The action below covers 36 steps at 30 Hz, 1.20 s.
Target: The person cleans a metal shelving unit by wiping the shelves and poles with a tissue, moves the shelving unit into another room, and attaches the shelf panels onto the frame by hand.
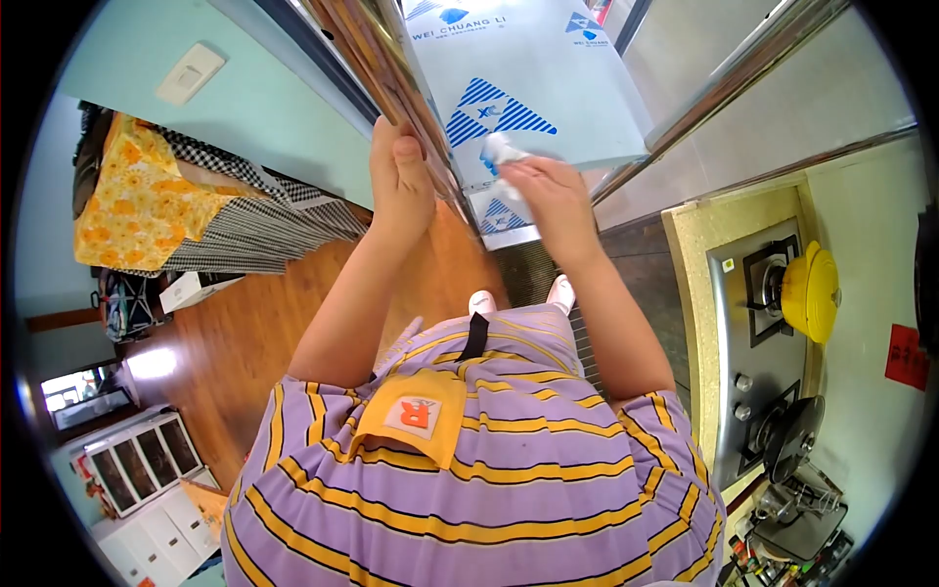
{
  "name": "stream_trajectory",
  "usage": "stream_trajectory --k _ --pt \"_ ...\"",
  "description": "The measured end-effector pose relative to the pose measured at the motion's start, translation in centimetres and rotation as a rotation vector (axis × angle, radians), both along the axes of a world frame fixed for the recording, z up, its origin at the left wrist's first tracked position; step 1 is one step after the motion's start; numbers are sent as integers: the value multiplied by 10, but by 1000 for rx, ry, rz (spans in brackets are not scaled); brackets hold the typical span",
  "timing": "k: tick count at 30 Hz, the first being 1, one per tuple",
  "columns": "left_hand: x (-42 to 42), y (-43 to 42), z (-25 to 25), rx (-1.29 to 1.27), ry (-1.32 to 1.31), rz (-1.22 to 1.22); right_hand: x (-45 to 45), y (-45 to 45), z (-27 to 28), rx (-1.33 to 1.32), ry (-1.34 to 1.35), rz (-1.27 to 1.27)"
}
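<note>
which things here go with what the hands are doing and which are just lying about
In use: left hand, shiny frame it touches; right hand, white wad it holds; blue-printed panel.

Lying about: yellow pot, white box, flowered cloth.

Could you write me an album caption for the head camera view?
Left hand on a shiny frame, right hand holding a white cloth at a panel printed with blue triangles.

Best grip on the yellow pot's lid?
I'd take the small knob at the middle of the lid, pinched from above. The yellow pot sits upright on the burner, so the knob stands proud on top, with room around it, and a straight lift should clear the rim. The right hand would need to drop the white cloth first.
</note>
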State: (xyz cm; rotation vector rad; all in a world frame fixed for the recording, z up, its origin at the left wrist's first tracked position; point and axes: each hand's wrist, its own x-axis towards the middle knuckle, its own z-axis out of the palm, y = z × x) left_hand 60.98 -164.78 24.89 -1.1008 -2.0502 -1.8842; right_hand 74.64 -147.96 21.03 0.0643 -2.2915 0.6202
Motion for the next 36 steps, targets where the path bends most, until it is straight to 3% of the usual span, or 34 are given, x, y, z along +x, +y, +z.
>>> stream_trajectory --k 3,4,5,7,14,17,19,21,24,29,33,36 --pt "-6 -2 -4 -14 68 9 27 45 -11 -87 -189 -248" --pt "-8 -4 -7 -40 78 6 36 63 -1 -20 -111 -298" --pt "-11 -6 -11 -64 89 3 49 67 3 111 -116 -546" --pt "-11 -5 -11 -70 84 -16 54 81 0 170 -112 -619" --pt "-5 -1 4 68 55 -96 40 65 -17 -173 -49 -682" --pt "-10 -10 1 -26 79 -110 32 37 -13 -293 -103 -441" --pt "-12 -18 9 -72 74 -124 19 6 -13 -549 -157 -314" --pt "-12 -24 17 -50 52 -165 -1 -20 -16 -1004 -109 29" --pt "-7 -36 23 88 -207 -175 -21 -69 19 -1234 -125 161" --pt "-8 -51 25 132 -437 -115 -38 -97 28 -1165 30 169" --pt "-3 -52 32 144 -359 -63 -47 -92 46 -1016 197 139" --pt "0 -52 38 148 -339 -60 -62 -88 104 -952 321 186"
